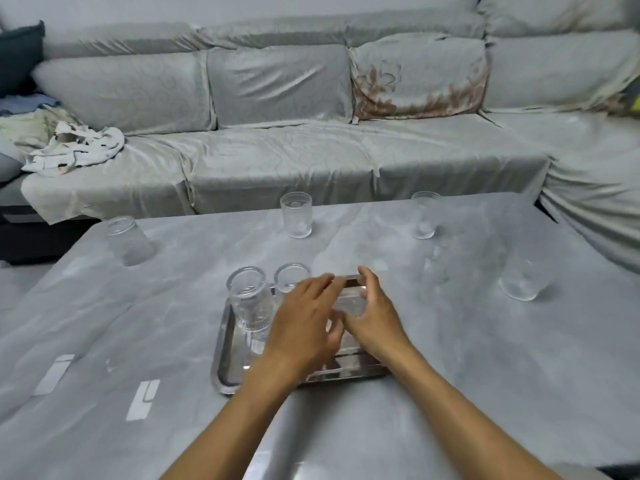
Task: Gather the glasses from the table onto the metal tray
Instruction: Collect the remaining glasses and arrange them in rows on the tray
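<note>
The metal tray (224, 358) lies in the middle of the grey table. At its left end stands a tall clear glass (248, 301), with a second glass (292, 278) behind it. Both hands meet over the tray's right half around a third clear glass (350, 302). My left hand (304, 327) covers its left side and my right hand (375, 318) cups its right side; its base is hidden. Other glasses stand loose on the table: far left (130, 241), back middle (296, 215), back right (424, 215) and right (522, 277).
The table (467, 375) has a glossy grey cover that reflects light. A grey sofa (277, 157) wraps around its far and right sides, with a crumpled cloth (76, 148) on the left seat.
</note>
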`<state>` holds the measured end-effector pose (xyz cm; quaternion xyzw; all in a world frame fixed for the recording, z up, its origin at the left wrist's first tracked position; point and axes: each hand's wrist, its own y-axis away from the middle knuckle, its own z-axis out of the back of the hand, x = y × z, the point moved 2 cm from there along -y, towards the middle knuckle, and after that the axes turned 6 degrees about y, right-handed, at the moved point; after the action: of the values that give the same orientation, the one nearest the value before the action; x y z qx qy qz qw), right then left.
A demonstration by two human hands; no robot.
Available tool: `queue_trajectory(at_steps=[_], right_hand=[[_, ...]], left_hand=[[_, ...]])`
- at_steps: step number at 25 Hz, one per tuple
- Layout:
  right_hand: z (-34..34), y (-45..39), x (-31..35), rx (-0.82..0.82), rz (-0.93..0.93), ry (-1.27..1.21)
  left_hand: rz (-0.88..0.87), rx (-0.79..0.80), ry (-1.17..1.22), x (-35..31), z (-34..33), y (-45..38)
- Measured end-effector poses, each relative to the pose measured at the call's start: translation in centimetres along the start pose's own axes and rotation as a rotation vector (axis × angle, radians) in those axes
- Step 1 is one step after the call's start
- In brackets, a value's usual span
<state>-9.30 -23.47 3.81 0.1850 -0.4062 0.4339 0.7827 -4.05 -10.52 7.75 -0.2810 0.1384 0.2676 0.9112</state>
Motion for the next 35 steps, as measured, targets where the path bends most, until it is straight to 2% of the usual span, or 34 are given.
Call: queue_trajectory(at_steps=[2,4,7,9,11,13,15,18,19,21,23,25,27,28,30,32,33,35], right_hand=[[4.3,0.2,-2.1,-0.064,0.003,0.059],[9.3,-0.4,-4.4,-0.199,0.014,0.164],[16.1,-2.3,-7.3,-0.503,0.023,0.529],[19.4,-3.9,-9.6,-0.584,-0.080,0.765],[21.4,-5.2,-12.8,-0.547,-0.332,0.660],[21.9,-5.6,-15.4,-0.500,-0.543,0.278],[21.9,-5.5,-16.8,-0.549,-0.617,-0.012],[21.7,-4.7,-15.8,-0.562,-0.616,-0.035],[21.0,-4.4,-14.9,-0.547,-0.583,-0.065],[18.8,-3.6,-11.8,-0.463,-0.472,-0.254],[15.9,-2.4,-7.6,-0.252,-0.350,-0.511],[13.3,-1.1,-3.4,0.029,-0.204,-0.623],[11.3,0.0,0.2,0.246,-0.066,-0.623],[10.5,0.3,1.6,0.289,-0.015,-0.646],[9.1,0.6,3.8,0.278,0.048,-0.754],[7.6,0.9,5.1,0.226,-0.003,-0.871],[6.7,1.1,5.2,0.231,-0.102,-0.903],[4.5,2.0,5.0,0.402,-0.338,-0.978]], left_hand=[[0.061,0.083,0.036,-2.0,-3.8,-0.7],[0.105,0.197,0.031,-3.0,-7.4,-1.6],[0.125,0.333,-0.030,-3.7,-11.2,-3.1],[0.144,0.341,-0.004,-3.8,-12.3,-3.8],[0.170,0.295,0.058,-3.5,-12.6,-4.0],[0.196,0.236,0.138,-3.2,-12.0,-3.8],[0.203,0.199,0.205,-3.0,-11.2,-3.4],[0.193,0.238,0.265,-3.0,-10.0,-3.1],[0.228,0.250,0.336,-3.1,-9.7,-3.0],[0.430,0.206,0.675,-3.9,-8.6,-2.7],[0.604,0.057,1.053,-4.8,-7.2,-2.3],[0.572,0.013,1.235,-4.7,-5.5,-2.1],[0.439,0.120,1.325,-4.4,-2.9,-2.1],[0.391,0.156,1.327,-4.1,-1.6,-2.1],[0.381,0.117,1.279,-3.4,0.7,-2.0],[0.404,0.014,1.306,-2.8,2.2,-2.1],[0.412,-0.036,1.316,-2.5,2.6,-2.2],[0.407,-0.128,1.277,-2.0,3.2,-2.3]])
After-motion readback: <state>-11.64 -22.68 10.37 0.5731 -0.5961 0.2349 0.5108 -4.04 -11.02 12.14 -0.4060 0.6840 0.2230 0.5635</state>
